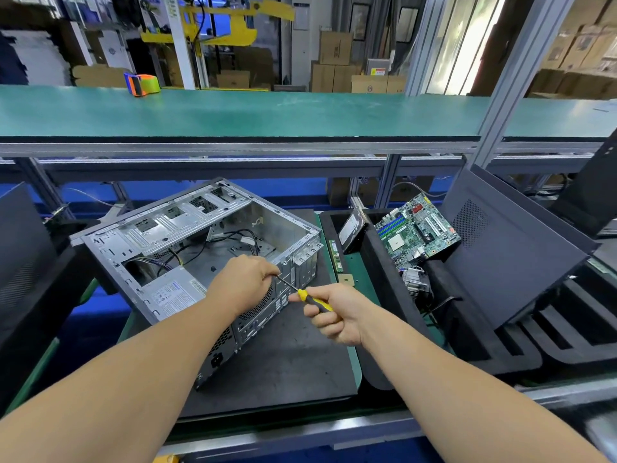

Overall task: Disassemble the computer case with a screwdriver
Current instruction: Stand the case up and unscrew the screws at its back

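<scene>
This was a factory or electronics teardown line. A long workbench with a green mat [267,111] ran across on aluminium framing [494,95], stacked cardboard boxes [334,65] stood behind it, and a black foam tray [384,262] at the right edge of the lower bench held a stripped motherboard [417,228].

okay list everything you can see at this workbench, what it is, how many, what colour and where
computer case: one, grey metal, open, on the dark mat, centre
power supply: one, grey, inside the case, near corner
screwdriver: one, yellow and black handle, between both hands
motherboard: one, green, in the black tray, right
hard drive: one, black, leaning in the tray
memory stick: one, green, beside the case
side panel: one, dark grey, leaning, right
tape dispenser: one, orange and blue, upper shelf
left hand: at the screwdriver tip
right hand: grips the handle
</scene>
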